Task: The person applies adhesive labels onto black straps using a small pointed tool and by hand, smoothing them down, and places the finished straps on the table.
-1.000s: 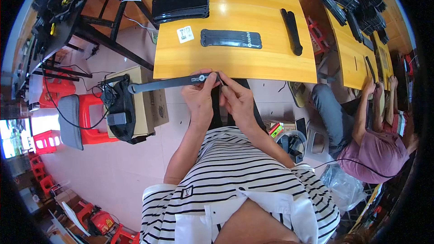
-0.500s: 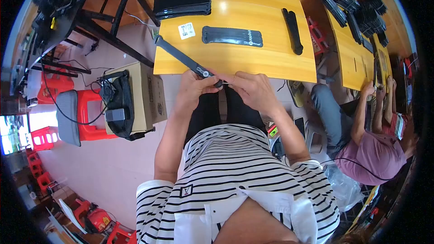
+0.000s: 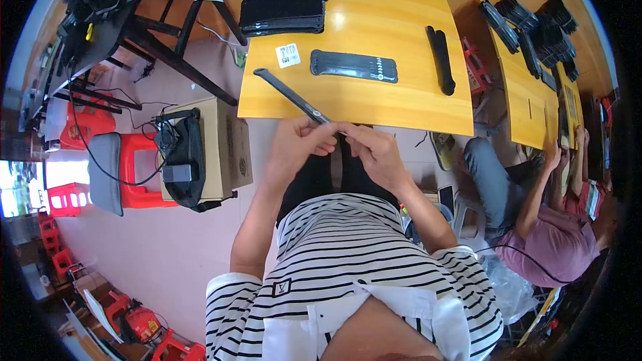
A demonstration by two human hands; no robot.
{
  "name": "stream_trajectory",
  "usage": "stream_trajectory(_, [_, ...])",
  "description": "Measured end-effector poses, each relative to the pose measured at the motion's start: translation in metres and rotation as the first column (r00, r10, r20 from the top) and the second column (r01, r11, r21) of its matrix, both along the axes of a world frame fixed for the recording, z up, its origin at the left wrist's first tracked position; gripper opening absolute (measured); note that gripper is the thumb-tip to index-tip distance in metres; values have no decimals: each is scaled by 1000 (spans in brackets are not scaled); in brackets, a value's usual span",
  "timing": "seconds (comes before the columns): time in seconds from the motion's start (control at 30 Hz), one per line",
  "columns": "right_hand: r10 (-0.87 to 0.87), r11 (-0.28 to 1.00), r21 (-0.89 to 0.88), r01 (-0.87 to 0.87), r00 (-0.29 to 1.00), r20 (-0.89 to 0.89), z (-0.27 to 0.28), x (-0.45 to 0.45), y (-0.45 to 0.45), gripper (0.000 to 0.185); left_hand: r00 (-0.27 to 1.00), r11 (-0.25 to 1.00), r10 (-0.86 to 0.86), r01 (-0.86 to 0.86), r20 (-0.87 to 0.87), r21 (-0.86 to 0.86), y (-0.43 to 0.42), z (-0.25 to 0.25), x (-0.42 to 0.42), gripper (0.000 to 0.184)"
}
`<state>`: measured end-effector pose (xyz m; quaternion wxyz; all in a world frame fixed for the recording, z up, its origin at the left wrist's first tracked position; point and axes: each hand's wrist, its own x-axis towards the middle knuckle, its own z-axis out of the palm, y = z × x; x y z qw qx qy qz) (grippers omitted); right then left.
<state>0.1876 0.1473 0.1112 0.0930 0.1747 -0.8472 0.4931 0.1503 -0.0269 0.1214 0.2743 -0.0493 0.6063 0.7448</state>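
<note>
A long black strap (image 3: 284, 92) with a small white logo slants up and left from my hands, its far end over the front edge of the yellow table (image 3: 394, 108). Closed around its lower part is my left hand (image 3: 294, 147), thumb and fingers pressed together. My right hand (image 3: 378, 154) pinches at the near end, touching the left fingertips; the fingers hide that end. Beyond them, a flat row of black straps (image 3: 344, 65) with white markings lies on the table. Left of this row is a white label (image 3: 288, 55) with printed codes.
Tall stacks of black straps (image 3: 284, 13) stand at the table's back left. A long black strap (image 3: 440, 60) lies on the right side. A cardboard box (image 3: 234, 150) and red stool (image 3: 137, 170) are on my left. A co-worker in a purple shirt (image 3: 548, 244) sits at right.
The strap has turned more edge-on, so its logo looks narrower. My hands have drawn closer together at its near end. The whole view has shifted slightly.
</note>
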Motion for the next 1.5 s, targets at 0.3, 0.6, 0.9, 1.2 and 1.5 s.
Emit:
stream_trajectory(0.3, [236, 904, -428, -15, 851, 469, 6, 3, -1, 28, 978, 980, -29, -14, -208, -199, 1, 8, 19, 18])
stream_trajectory(0.6, [544, 620, -776, 112, 651, 529, 17, 12, 2, 31, 907, 988, -59, -5, -416, -152, -11, 15, 32, 14])
stream_trajectory(0.9, [295, 806, -590, 49, 831, 472, 22, 20, -5, 29, 932, 988, 156, -146, -327, 57, 3, 20, 41, 15])
stream_trajectory(1.2, [314, 936, -195, -292, 945, 89, 40, 25, 9, 7, 953, 991, -132, 128, -273, -33, 2, 32, 53, 20])
stream_trajectory(1.5, [630, 476, -845, 244, 577, 521, 48, 45, 24, 16, 960, 819, -279, 257, -35, 514, 21, 27, 59, 19])
